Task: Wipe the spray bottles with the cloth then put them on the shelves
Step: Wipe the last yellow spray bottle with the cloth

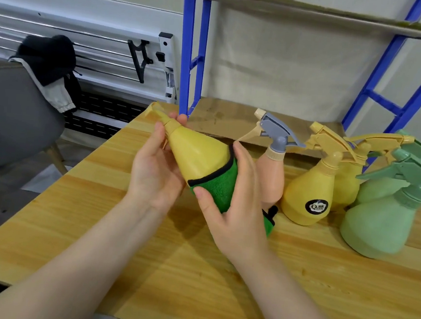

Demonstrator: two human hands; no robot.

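Left hand point(156, 167) curls around the neck end of a yellow spray bottle point(197, 155), tilted above the wooden table point(194, 272), nozzle pointing away left. My right hand point(236, 202) cups a green cloth point(218, 183) around the bottle's base, thumb pressing it on. Other spray bottles point(311, 191) stand close by to the right, before the blue shelves point(188, 55). I judge a wide wiping stroke could knock them over, or smooth plastic could slip through the cloth.
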